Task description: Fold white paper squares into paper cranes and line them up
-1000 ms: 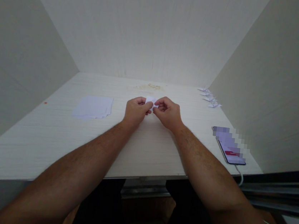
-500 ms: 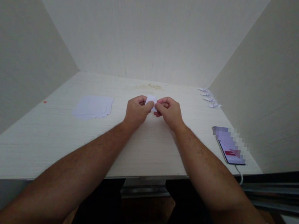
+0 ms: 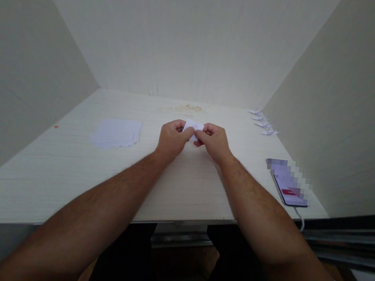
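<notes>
A small piece of folded white paper (image 3: 194, 125) is held up between my two hands over the middle of the table. My left hand (image 3: 174, 137) pinches its left side, thumb on the near face. On the other side my right hand (image 3: 212, 141) grips it, with the thumb close to the left thumb tip. The fingers behind the paper are partly hidden, and so are its lower folds.
To the left lies a loose stack of white paper sheets (image 3: 115, 132) on the white table (image 3: 182, 189). Several small folded paper pieces (image 3: 263, 123) line the far right edge by the wall. A phone (image 3: 286, 183) with a white cable (image 3: 300, 219) lies at the right.
More of the paper shows now, its top spreading wider to the right between the hands. My right fingers have shifted slightly along it; the left hand is nearly in the same place.
</notes>
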Demonstrator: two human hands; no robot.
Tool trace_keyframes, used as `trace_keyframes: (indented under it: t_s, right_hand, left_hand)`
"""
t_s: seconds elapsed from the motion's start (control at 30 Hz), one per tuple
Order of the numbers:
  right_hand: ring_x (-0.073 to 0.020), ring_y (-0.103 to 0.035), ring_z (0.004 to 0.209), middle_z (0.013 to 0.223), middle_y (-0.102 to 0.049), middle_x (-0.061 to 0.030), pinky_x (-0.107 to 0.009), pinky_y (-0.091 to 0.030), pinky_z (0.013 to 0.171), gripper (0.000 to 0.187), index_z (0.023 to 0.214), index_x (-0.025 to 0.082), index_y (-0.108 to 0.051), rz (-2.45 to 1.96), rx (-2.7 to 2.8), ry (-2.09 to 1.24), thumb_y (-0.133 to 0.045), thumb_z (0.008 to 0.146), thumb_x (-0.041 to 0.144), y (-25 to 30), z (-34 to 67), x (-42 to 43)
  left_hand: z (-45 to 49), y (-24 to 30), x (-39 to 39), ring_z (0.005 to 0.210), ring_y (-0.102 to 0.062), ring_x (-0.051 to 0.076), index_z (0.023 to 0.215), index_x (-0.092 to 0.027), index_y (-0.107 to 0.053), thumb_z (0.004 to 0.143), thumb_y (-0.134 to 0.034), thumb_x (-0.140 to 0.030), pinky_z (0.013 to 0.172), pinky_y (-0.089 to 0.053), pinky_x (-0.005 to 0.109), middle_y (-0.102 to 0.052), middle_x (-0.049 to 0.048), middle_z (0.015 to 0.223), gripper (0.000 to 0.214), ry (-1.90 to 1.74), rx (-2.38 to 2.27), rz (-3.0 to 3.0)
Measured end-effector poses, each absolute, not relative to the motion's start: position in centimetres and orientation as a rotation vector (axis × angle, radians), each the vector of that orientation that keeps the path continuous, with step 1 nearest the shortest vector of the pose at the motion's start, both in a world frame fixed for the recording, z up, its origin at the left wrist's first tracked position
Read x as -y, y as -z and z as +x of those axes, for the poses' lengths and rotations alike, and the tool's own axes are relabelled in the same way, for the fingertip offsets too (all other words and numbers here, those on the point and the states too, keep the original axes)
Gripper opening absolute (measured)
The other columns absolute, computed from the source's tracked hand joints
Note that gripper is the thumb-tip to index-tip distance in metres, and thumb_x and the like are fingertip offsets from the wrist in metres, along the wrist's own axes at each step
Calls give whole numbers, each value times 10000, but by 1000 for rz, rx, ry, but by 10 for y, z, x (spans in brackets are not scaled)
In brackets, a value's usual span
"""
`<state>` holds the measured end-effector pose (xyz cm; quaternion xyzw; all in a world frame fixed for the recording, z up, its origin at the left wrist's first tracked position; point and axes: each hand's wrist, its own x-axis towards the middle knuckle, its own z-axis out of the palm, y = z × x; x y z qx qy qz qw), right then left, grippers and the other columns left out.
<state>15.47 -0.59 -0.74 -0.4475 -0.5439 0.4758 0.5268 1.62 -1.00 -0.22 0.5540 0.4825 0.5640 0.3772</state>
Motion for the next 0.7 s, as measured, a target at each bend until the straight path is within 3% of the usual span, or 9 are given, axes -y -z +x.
trace_keyframes:
  t_s: [0.47, 0.7]
  right_hand:
    - [-99, -607, 471, 507, -622, 28, -176, -441, 445, 177, 639, 190, -551, -1097, 1346, -1186, -722, 672, 220, 4, 154, 9]
    - [-97, -618, 496, 610, -674, 15, -225, -549, 516, 166, 692, 183, -603, -1007, 1232, -1321, -729, 694, 290, 5, 155, 8]
  left_hand:
    - [15, 5, 5, 458, -401, 80, 580, -183, -592, 668, -674, -231, 435, -284, 218, -498, -39, 492, 129, -1482, -1225, 1275]
    - [12, 3, 3, 457, -407, 73, 587, -181, -581, 675, -675, -229, 437, -300, 213, -498, -33, 496, 137, -1515, -1164, 1231]
